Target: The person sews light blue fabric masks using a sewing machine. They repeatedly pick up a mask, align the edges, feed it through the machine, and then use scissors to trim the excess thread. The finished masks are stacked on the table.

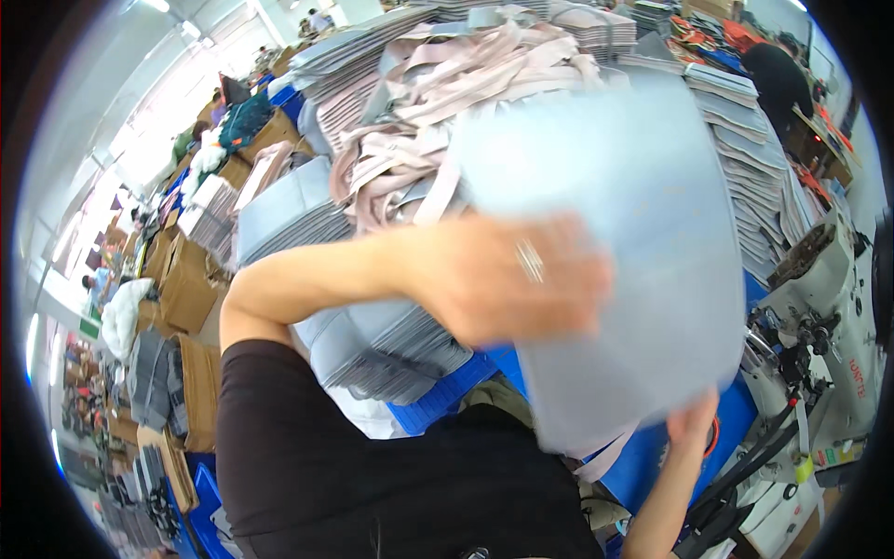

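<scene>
Hazard, left side: the loose pink straps (503, 65) bunch along the upper left edge of the grey-blue panel (661, 205) and could snag it if dragged. Your left hand (521, 279) lies over the panel's face, fingers too blurred to tell; uneven pressure could skew it. Your right hand (694, 419) meets its lower right edge; I cannot tell whether it pinches, and a weak hold could slip. Clearance: stacked panels (382, 349) crowd the left; the blue surface (740, 415) shows narrowly before the sewing machine (843, 326).
</scene>
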{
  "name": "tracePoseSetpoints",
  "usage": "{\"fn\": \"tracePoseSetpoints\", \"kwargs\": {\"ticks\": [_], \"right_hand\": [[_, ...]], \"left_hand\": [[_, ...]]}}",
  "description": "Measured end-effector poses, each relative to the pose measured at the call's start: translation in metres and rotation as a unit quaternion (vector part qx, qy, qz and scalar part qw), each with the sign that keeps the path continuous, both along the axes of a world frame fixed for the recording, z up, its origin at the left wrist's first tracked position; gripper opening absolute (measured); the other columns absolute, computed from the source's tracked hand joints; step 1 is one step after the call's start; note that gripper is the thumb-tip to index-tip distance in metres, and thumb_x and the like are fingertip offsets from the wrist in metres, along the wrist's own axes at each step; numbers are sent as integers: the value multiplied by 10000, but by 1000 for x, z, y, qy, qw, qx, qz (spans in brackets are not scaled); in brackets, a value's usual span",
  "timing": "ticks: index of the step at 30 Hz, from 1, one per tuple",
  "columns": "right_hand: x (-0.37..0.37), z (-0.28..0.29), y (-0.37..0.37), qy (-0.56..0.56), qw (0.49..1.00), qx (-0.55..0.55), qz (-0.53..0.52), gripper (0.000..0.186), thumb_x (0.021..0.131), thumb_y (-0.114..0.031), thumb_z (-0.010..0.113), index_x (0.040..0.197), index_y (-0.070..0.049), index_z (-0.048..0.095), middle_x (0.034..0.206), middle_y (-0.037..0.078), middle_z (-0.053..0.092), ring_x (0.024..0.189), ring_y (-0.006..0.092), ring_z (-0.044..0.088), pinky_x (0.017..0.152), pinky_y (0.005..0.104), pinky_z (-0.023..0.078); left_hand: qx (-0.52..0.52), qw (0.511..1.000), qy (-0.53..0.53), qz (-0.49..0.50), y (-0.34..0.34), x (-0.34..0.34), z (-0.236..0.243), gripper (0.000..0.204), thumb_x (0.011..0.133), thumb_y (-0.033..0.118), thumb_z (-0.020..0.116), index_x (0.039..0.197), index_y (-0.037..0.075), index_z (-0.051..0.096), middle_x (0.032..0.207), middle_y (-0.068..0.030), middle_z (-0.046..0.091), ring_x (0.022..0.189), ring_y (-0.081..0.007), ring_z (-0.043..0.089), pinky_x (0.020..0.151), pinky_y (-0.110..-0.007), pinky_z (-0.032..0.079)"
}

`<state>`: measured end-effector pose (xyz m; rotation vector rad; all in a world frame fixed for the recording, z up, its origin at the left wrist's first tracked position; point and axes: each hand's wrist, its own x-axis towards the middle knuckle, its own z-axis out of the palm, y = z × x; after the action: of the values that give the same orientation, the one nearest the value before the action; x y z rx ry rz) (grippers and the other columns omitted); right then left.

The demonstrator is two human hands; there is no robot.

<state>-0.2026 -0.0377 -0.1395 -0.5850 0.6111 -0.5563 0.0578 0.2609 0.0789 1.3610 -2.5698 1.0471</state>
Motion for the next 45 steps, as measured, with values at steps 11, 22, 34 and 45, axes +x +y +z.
{"fn": "tracePoseSetpoints", "kwargs": {"ticks": [11,22,34,45], "right_hand": [[-41,16,17,225,879,-420,27,459,1122,-397,483,1082,6,701,1014,53,711,873,108,612,790,268,479],[-4,69,23,212,696,-685,32,207,977,-50,618,1138,62,684,1094,257,711,1000,419,684,862,411,527],[-19,55,54,126,787,-595,99,196,904,-218,794,944,-37,729,861,120,709,711,290,659,651,382,507],[-45,22,49,138,870,-469,67,311,874,-166,848,753,-46,588,794,19,664,640,94,567,598,274,443]], "left_hand": [[401,916,-22,-4,-87,-78,-88,443,820,281,763,1214,86,711,1300,-103,641,1259,-320,602,1125,-487,407],[355,909,190,-113,-224,-68,-13,601,777,383,863,1216,33,648,1527,-194,511,1357,-398,533,1109,-483,456],[605,762,231,23,-218,-60,-34,299,904,205,774,848,12,553,782,-137,589,794,-338,638,680,-427,517],[569,773,271,78,-220,-28,-29,278,928,178,752,810,22,555,776,-68,556,784,-194,586,766,-353,461]]}}
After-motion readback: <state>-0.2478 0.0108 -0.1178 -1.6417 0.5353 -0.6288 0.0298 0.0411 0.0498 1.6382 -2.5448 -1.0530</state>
